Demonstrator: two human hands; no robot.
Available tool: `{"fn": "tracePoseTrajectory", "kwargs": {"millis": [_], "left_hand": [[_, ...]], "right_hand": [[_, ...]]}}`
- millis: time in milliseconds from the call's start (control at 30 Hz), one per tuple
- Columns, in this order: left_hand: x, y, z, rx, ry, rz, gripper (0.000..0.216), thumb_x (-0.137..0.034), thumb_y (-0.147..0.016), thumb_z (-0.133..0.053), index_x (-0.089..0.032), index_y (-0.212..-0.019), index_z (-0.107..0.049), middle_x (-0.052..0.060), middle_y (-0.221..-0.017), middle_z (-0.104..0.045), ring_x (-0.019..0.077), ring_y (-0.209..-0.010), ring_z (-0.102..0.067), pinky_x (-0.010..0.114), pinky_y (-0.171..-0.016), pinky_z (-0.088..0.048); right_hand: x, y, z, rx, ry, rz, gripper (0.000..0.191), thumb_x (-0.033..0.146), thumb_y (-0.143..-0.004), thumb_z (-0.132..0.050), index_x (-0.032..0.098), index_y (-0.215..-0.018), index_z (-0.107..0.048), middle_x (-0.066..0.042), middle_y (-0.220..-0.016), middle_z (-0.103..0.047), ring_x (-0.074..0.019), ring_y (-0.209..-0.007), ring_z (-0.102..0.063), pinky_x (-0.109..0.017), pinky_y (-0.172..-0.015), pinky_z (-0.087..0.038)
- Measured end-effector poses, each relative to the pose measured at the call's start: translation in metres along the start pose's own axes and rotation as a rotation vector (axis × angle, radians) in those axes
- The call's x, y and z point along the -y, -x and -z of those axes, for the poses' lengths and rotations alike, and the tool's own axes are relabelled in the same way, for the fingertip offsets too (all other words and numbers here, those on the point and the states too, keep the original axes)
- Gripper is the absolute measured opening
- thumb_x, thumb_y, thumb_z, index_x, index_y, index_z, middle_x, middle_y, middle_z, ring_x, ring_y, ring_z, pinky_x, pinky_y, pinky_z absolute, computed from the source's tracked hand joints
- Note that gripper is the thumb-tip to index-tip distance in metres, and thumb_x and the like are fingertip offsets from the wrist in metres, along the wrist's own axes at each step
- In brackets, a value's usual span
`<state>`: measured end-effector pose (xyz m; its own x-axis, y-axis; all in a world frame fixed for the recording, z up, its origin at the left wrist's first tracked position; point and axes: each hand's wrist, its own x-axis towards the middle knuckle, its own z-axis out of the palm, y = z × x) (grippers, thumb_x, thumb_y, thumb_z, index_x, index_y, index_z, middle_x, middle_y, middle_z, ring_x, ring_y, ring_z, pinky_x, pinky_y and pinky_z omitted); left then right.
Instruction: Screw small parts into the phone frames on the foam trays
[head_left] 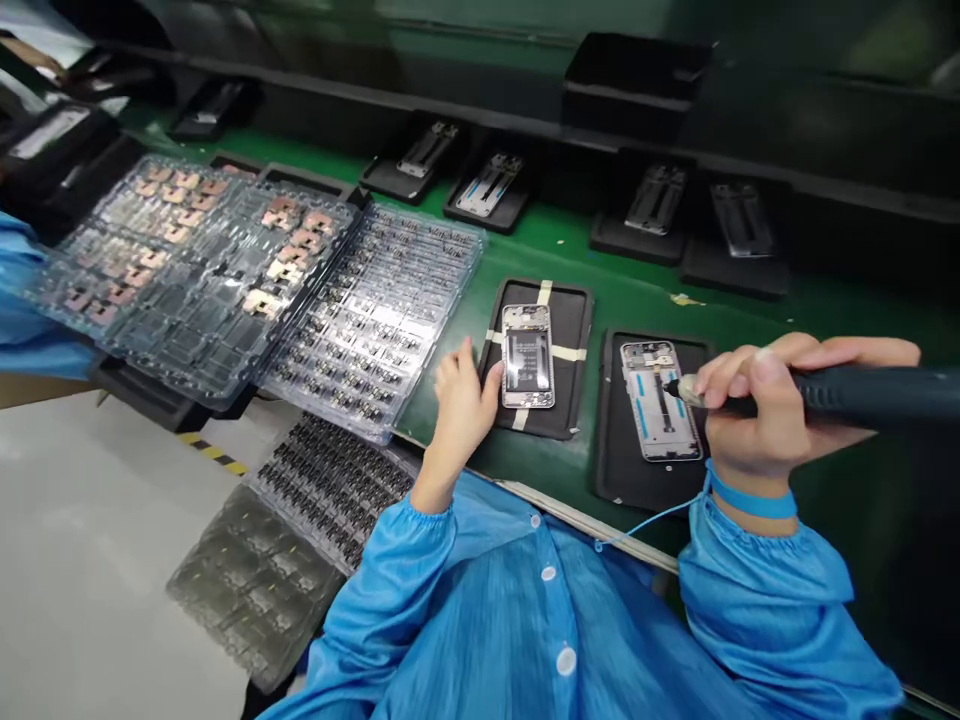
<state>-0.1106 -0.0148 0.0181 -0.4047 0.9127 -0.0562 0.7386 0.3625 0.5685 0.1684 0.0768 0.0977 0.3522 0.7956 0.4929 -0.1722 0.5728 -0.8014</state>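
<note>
Green bench (637,290): right hand (757,405) clenches driver (862,395), best held square on frame (654,425); left hand (461,400), fingers together, touches jig (571,320) left of frame.

Dim bkgd, tray glare, edges blurry

On table (630,295), near edge: 2 fixtures side by side. L fixture (571,335) has a phone frame (528,356) in it; R fixture (622,455) has a 2nd frame (654,425). Left grip (461,400) sits at L fixture's left edge. Right grip (757,410) is over R fixture w/ a driver (862,395), tip on the 2nd frame. Parts trays (375,320) overlap to the left, past the table edge, above a lower tray stack (300,530). Far side: row of 4 more fixtures (491,190), box (637,80) behind.
</note>
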Motion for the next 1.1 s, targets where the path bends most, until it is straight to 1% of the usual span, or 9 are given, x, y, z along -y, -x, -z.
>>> {"fn": "tracePoseTrajectory", "kwargs": {"millis": [100, 200, 300, 400, 500, 567, 700, 933, 1100], "left_hand": [[-0.024, -0.005, -0.009, -0.048, -0.037, -0.195, 0.070, -0.047, -0.130, -0.061, -0.018, -0.194, -0.056, 0.031, -0.186, -0.065, 0.0503, -0.174, -0.065, 0.073, -0.144, -0.056], [-0.070, -0.013, -0.035, 0.168, -0.079, -0.527, 0.069, -0.046, -0.133, -0.055, -0.019, -0.196, -0.056, 0.028, -0.203, -0.055, 0.0436, -0.190, -0.056, 0.064, -0.155, -0.049], [-0.109, -0.019, -0.066, 0.377, -0.242, -0.705, 0.081, -0.055, -0.133, -0.058, -0.012, -0.202, -0.049, 0.028, -0.214, -0.039, 0.0479, -0.202, -0.038, 0.069, -0.163, -0.039], [-0.121, -0.022, -0.081, 0.471, -0.382, -0.819, 0.090, -0.062, -0.132, -0.061, -0.008, -0.203, -0.047, 0.028, -0.216, -0.033, 0.0528, -0.205, -0.026, 0.076, -0.165, -0.031], [-0.117, -0.028, -0.077, 0.510, -0.382, -0.912, 0.088, -0.063, -0.131, -0.064, -0.015, -0.203, -0.050, 0.026, -0.215, -0.038, 0.0513, -0.204, -0.032, 0.074, -0.164, -0.033], [-0.117, -0.038, -0.069, 0.495, -0.333, -0.902, 0.077, -0.056, -0.133, -0.060, -0.020, -0.201, -0.054, 0.024, -0.212, -0.045, 0.0490, -0.200, -0.041, 0.073, -0.160, -0.039], [-0.131, -0.067, -0.060, 0.473, -0.255, -0.754, 0.061, -0.040, -0.133, -0.054, -0.024, -0.191, -0.064, 0.024, -0.193, -0.066, 0.0452, -0.180, -0.060, 0.069, -0.145, -0.055], [-0.158, -0.088, -0.065, 0.655, -0.249, -0.795, 0.058, -0.043, -0.128, -0.072, -0.030, -0.184, -0.070, 0.018, -0.174, -0.074, 0.0432, -0.158, -0.070, 0.062, -0.131, -0.063], [-0.217, -0.149, -0.077, 0.446, -0.408, -0.681, 0.052, -0.034, -0.131, -0.065, -0.023, -0.182, -0.067, 0.024, -0.184, -0.067, 0.0445, -0.170, -0.063, 0.060, -0.136, -0.058]], "right_hand": [[0.007, -0.021, 0.036, -0.136, 0.105, 0.058, 0.036, 0.035, -0.082, -0.100, 0.036, -0.097, -0.067, 0.008, -0.064, -0.057, -0.0210, -0.047, -0.053, -0.041, -0.043, -0.055], [0.009, -0.040, 0.073, -0.256, 0.158, 0.061, 0.033, 0.035, -0.082, -0.100, 0.036, -0.093, -0.070, 0.006, -0.062, -0.054, -0.0204, -0.046, -0.050, -0.041, -0.043, -0.050], [0.005, -0.055, 0.105, -0.295, 0.179, 0.083, 0.041, 0.040, -0.084, -0.105, 0.035, -0.099, -0.067, 0.009, -0.065, -0.057, -0.0184, -0.044, -0.050, -0.038, -0.042, -0.051], [-0.004, -0.066, 0.127, -0.299, 0.257, 0.065, 0.050, 0.054, -0.094, -0.109, 0.032, -0.102, -0.065, 0.010, -0.066, -0.061, -0.0184, -0.048, -0.060, -0.035, -0.050, -0.061], [-0.014, -0.077, 0.143, -0.306, 0.297, -0.001, 0.061, 0.066, -0.092, -0.114, 0.030, -0.099, -0.065, 0.009, -0.064, -0.060, -0.0183, -0.049, -0.063, -0.034, -0.053, -0.062], [-0.018, -0.083, 0.151, -0.239, 0.222, -0.061, 0.067, 0.081, -0.089, -0.110, 0.029, -0.098, -0.069, 0.007, -0.064, -0.060, -0.0182, -0.046, -0.058, -0.034, -0.048, -0.058], [-0.015, -0.083, 0.158, -0.109, 0.080, -0.157, 0.086, 0.114, -0.095, -0.071, 0.029, -0.098, -0.081, 0.001, -0.066, -0.061, -0.0226, -0.047, -0.056, -0.037, -0.039, -0.049], [-0.004, -0.076, 0.148, -0.037, 0.073, -0.168, 0.076, 0.104, -0.096, -0.070, 0.030, -0.094, -0.088, -0.003, -0.067, -0.063, -0.0262, -0.051, -0.058, -0.039, -0.042, -0.048], [-0.013, -0.071, 0.152, -0.066, 0.025, -0.154, 0.068, 0.096, -0.095, -0.074, 0.030, -0.103, -0.090, -0.003, -0.071, -0.063, -0.0254, -0.052, -0.057, -0.041, -0.042, -0.049]]}}
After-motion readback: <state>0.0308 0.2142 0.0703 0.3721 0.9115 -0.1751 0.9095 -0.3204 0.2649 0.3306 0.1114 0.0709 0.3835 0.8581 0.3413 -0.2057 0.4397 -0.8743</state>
